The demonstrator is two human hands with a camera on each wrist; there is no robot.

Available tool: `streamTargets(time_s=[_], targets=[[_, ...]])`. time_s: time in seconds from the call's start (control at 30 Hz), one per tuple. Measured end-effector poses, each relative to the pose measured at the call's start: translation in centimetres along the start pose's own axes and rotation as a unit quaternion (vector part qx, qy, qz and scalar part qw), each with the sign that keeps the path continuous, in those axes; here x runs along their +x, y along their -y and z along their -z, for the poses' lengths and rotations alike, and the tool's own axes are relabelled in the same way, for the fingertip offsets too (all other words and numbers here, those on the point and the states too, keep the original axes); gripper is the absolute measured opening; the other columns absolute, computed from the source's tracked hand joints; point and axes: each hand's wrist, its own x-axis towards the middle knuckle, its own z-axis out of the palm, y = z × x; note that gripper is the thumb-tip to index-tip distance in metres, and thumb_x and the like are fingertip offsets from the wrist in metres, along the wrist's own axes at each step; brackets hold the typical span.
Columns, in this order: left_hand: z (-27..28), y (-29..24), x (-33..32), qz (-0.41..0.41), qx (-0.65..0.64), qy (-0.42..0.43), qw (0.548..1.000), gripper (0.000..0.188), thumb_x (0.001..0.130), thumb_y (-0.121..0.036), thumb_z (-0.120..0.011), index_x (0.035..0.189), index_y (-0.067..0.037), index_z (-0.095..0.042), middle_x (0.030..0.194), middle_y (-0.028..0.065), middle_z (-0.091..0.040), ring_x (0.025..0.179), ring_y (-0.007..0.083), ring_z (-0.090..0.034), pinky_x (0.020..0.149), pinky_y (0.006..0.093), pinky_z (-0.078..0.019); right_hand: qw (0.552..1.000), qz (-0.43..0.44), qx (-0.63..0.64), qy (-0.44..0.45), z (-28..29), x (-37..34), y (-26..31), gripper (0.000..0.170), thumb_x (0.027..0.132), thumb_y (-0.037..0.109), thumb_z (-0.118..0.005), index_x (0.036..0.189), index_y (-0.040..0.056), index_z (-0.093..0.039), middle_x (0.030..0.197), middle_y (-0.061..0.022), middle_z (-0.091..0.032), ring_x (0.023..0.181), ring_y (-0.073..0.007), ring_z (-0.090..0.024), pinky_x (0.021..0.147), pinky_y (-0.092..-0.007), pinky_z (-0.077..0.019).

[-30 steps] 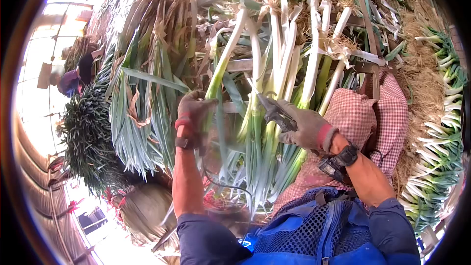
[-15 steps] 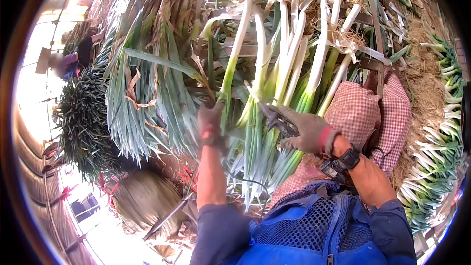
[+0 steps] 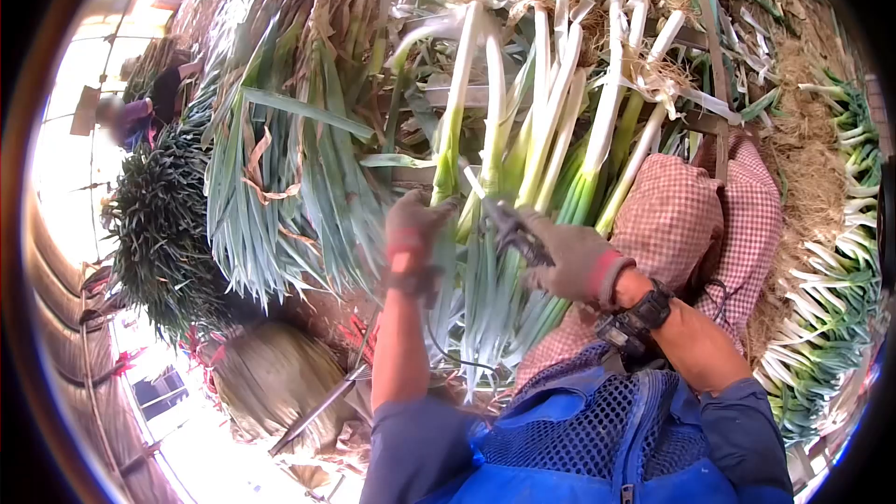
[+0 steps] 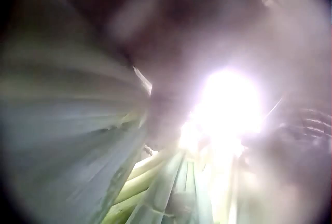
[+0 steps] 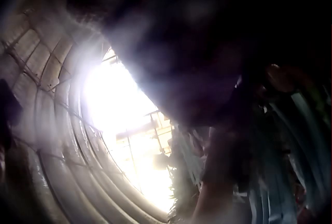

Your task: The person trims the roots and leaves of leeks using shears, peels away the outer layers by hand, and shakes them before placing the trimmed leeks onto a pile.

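In the head view my gloved left hand grips a long green onion low on its green part, with the white end pointing away from me. My gloved right hand holds a black air blow gun, its slim pale tip directed at the stalks near the left hand. More green onions lie side by side just beyond, roots away from me and leaves toward me. Blurred leaves fill the left of the left wrist view. Shadow and glare hide the right hand's grip in its own wrist view.
A thick heap of untrimmed green onions hangs at the left. Checked cloth covers the legs. White-stemmed onions line the far right beside dry roots. A thin dark hose curves below the left hand. Another person is at the far left.
My left hand has moved right with its onion, closer to the neighbouring stalks. The right hand keeps its hold on the blow gun, and its tip now sits nearer the left hand.
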Motion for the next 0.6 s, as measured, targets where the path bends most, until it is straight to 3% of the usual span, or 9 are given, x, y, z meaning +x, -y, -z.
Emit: streamTargets(time_s=[0.03,0.17,0.2,0.23,0.33,0.43,0.47,0.5,0.6], targets=[[-0.6,0.3,0.1,-0.003,-0.002,-0.001,1.0,0.046,0.081,-0.038,-0.094,0.104,0.0,-0.08,0.086,0.0108,-0.08,0.075,0.0177,-0.071,0.074,0.0367,-0.0554,0.997,0.0,-0.018,-0.075,-0.4,0.3,-0.6,0.1,0.092,0.039,-0.078,0.169,0.0041,-0.025,0.109,-0.0297,-0.074,0.108,-0.0447,-0.073,0.099,-0.0493,-0.0545],[-2.3,0.9,0.2,0.001,0.039,-0.003,0.999,0.04,0.085,-0.034,-0.091,0.107,-0.002,-0.081,0.09,0.0089,-0.081,0.076,0.0174,-0.072,0.075,0.0353,-0.0558,0.999,0.016,0.009,0.033,1.0,-1.9,0.7,0.104,0.09,0.044,-0.08,0.17,0.0056,-0.025,0.113,-0.0303,-0.073,0.114,-0.046,-0.071,0.103,-0.0493,-0.0532],[-2.7,0.9,0.3,-0.011,0.028,-0.003,1.0,0.04,0.086,-0.033,-0.091,0.109,-0.003,-0.081,0.091,0.0085,-0.082,0.077,0.0165,-0.072,0.076,0.0346,-0.056,0.999,0.029,-0.022,0.011,0.6,-1.5,0.3,0.099,0.094,0.038,-0.078,0.171,0.0075,-0.023,0.107,-0.0258,-0.074,0.099,-0.0397,-0.074,0.093,-0.0466,-0.0574],[-3.0,1.3,0.3,-0.021,0.018,-0.003,1.0,0.039,0.086,-0.033,-0.09,0.111,-0.003,-0.081,0.093,0.008,-0.082,0.078,0.0156,-0.072,0.076,0.034,-0.0562,0.999,0.029,-0.022,0.009,1.2,-1.2,0.8,0.099,0.094,0.038,-0.078,0.171,0.0075,-0.023,0.107,-0.0258,-0.074,0.099,-0.0397,-0.074,0.093,-0.0466,-0.0574],[-2.2,-0.1,-0.9,-0.009,0.013,-0.001,1.0,0.039,0.087,-0.033,-0.09,0.112,-0.004,-0.082,0.094,0.0073,-0.082,0.079,0.0144,-0.073,0.078,0.033,-0.0563,0.994,-0.059,0.085,-0.023,3.8,1.1,1.7,0.083,0.101,0.022,-0.072,0.17,0.0113,-0.027,0.1,-0.0159,-0.074,0.072,-0.021,-0.066,0.068,-0.0394,-0.0552],[-1.2,-1.1,-1.5,-0.005,-0.006,0.016,1.0,0.039,0.087,-0.033,-0.09,0.111,-0.004,-0.082,0.093,0.006,-0.082,0.079,0.0126,-0.071,0.077,0.0316,-0.0557,0.993,-0.075,0.053,-0.073,5.5,3.9,1.0,0.086,0.099,0.024,-0.074,0.171,0.0153,-0.027,0.102,-0.0155,-0.074,0.073,-0.0228,-0.066,0.068,-0.039,-0.0557],[-1.1,-1.1,-1.5,-0.018,-0.027,0.028,0.999,0.038,0.088,-0.033,-0.09,0.11,-0.003,-0.082,0.093,0.005,-0.082,0.078,0.0111,-0.07,0.076,0.0306,-0.0552,0.992,-0.087,0.042,-0.083,6.5,4.3,1.3,0.087,0.096,0.027,-0.077,0.169,0.0204,-0.03,0.101,-0.0143,-0.076,0.081,-0.0262,-0.072,0.083,-0.0404,-0.0586],[-1.2,-1.0,-1.4,-0.021,-0.026,0.027,0.999,0.038,0.088,-0.033,-0.09,0.11,-0.003,-0.082,0.093,0.005,-0.082,0.078,0.0111,-0.07,0.076,0.0306,-0.0552,0.992,-0.086,0.042,-0.086,7.5,5.0,1.4,0.087,0.096,0.027,-0.077,0.169,0.0204,-0.03,0.101,-0.0143,-0.076,0.081,-0.0262,-0.072,0.083,-0.0404,-0.0586],[-1.6,-1.0,-1.2,0.015,-0.081,0.076,0.994,0.033,0.091,-0.032,-0.09,0.103,-0.003,-0.081,0.086,-0.0015,-0.076,0.075,0.0058,-0.062,0.069,0.0259,-0.0511,0.989,-0.1,0.05,-0.101,10.3,6.2,2.4,0.091,0.097,0.021,-0.073,0.173,0.0147,-0.021,0.106,-0.0173,-0.074,0.076,-0.0228,-0.068,0.065,-0.0366,-0.0556]])
